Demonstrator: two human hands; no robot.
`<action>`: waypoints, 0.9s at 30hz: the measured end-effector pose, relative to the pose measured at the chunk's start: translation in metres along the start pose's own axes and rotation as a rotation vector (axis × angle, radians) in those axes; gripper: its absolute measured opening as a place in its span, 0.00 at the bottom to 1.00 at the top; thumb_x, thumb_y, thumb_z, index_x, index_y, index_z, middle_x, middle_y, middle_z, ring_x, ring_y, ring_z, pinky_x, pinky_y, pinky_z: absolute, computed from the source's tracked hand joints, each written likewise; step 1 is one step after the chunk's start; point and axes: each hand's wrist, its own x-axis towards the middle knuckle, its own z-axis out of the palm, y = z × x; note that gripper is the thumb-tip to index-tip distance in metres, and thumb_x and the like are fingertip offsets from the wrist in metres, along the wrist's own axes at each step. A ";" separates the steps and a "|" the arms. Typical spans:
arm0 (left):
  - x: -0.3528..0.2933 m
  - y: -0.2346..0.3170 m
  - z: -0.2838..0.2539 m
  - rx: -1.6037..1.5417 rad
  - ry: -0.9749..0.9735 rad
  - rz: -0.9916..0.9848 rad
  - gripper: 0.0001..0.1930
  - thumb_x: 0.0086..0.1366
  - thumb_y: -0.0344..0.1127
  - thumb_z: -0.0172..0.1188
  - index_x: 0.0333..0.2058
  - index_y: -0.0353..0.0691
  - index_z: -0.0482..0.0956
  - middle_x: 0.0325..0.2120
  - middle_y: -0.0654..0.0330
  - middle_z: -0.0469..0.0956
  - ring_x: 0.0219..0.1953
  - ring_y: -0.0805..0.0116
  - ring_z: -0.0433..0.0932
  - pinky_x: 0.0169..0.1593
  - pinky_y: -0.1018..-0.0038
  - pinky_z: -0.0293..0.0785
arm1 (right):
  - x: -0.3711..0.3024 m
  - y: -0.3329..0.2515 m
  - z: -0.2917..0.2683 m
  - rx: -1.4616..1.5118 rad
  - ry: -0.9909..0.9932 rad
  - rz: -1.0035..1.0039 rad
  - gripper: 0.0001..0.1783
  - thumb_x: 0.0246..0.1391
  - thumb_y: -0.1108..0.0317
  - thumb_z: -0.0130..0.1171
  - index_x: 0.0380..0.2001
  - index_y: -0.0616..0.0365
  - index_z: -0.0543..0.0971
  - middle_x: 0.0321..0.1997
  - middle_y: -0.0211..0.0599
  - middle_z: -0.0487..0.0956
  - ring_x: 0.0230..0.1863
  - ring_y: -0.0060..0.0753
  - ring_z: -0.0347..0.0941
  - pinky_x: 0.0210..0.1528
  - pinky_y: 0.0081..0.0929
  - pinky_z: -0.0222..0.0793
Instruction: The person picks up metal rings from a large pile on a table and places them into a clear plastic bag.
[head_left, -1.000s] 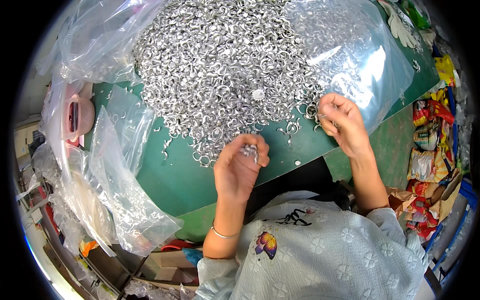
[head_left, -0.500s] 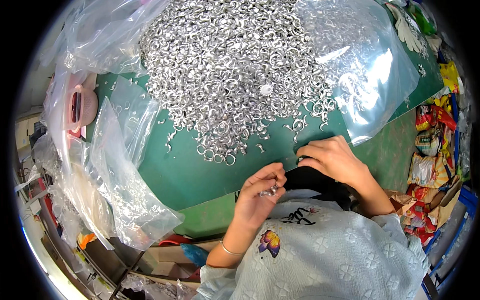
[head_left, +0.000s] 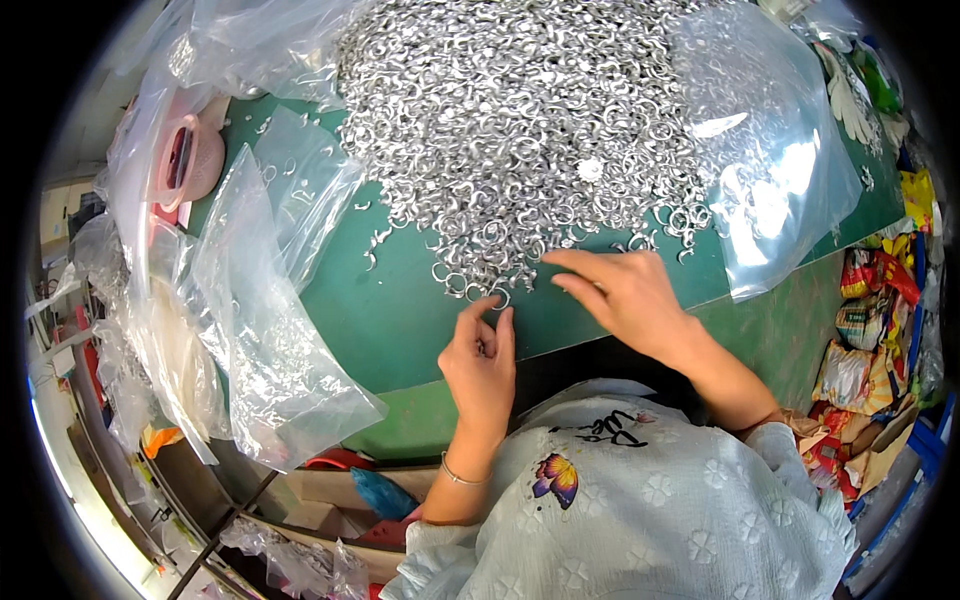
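A large heap of small silvery metal rings and curved pieces (head_left: 520,130) covers the far part of the green table (head_left: 370,335). My left hand (head_left: 478,365) is at the heap's near tip, its other fingers curled over a few small metal pieces (head_left: 487,349). Its thumb and index finger reach up to a silver ring (head_left: 502,299) at the edge of the heap; whether they pinch it I cannot tell. My right hand (head_left: 630,300) hovers at the heap's near right side, index finger stretched to the pieces and thumb apart, with nothing visible between them.
A clear plastic bag (head_left: 780,190) lies over the heap's right side. More clear bags (head_left: 265,340) lie at the left, beside a pink basket (head_left: 205,160). White gloves (head_left: 848,100) lie at the far right. Colourful packages (head_left: 860,330) stand beyond the table's right side.
Both hands have moved away from my body to the heap's near edge, the right one also leftward. The right thumb and index finger have spread apart. The view has shifted slightly.
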 end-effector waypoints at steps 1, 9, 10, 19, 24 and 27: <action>0.003 -0.006 -0.001 0.078 0.039 0.076 0.10 0.54 0.23 0.63 0.36 0.36 0.76 0.10 0.66 0.56 0.13 0.79 0.54 0.18 0.81 0.54 | 0.004 -0.004 0.004 -0.048 -0.027 -0.029 0.07 0.51 0.66 0.59 0.34 0.54 0.79 0.22 0.37 0.79 0.21 0.40 0.75 0.20 0.33 0.68; 0.024 -0.002 -0.008 0.120 0.091 0.026 0.12 0.54 0.26 0.64 0.38 0.38 0.76 0.09 0.65 0.57 0.12 0.76 0.55 0.18 0.79 0.55 | 0.010 0.003 -0.009 -0.340 -0.200 0.072 0.06 0.49 0.64 0.60 0.30 0.52 0.80 0.18 0.36 0.77 0.19 0.38 0.73 0.20 0.32 0.66; 0.026 -0.002 -0.008 0.154 0.059 0.031 0.11 0.54 0.26 0.64 0.38 0.38 0.76 0.09 0.65 0.57 0.12 0.76 0.56 0.17 0.78 0.55 | 0.012 0.001 -0.011 -0.289 -0.168 0.076 0.06 0.49 0.63 0.60 0.30 0.52 0.80 0.17 0.36 0.76 0.19 0.38 0.73 0.20 0.32 0.66; 0.033 -0.001 -0.020 0.077 0.193 -0.035 0.04 0.55 0.24 0.62 0.31 0.34 0.78 0.11 0.67 0.58 0.15 0.81 0.53 0.19 0.81 0.50 | 0.028 -0.010 0.011 -0.189 -0.188 -0.057 0.06 0.50 0.64 0.59 0.31 0.51 0.80 0.22 0.33 0.78 0.21 0.38 0.74 0.22 0.32 0.67; 0.030 -0.004 -0.014 0.094 0.032 0.203 0.07 0.54 0.22 0.62 0.33 0.35 0.80 0.12 0.63 0.57 0.15 0.79 0.53 0.19 0.80 0.52 | 0.025 -0.004 -0.016 -0.237 -0.290 0.060 0.06 0.51 0.62 0.58 0.26 0.52 0.78 0.19 0.37 0.77 0.23 0.43 0.74 0.24 0.38 0.67; 0.035 -0.007 -0.009 0.131 -0.016 0.254 0.08 0.53 0.22 0.63 0.34 0.36 0.80 0.13 0.63 0.57 0.15 0.79 0.54 0.19 0.79 0.53 | 0.025 -0.005 -0.014 -0.193 -0.174 0.159 0.07 0.51 0.63 0.58 0.25 0.53 0.79 0.18 0.38 0.76 0.22 0.45 0.73 0.24 0.38 0.67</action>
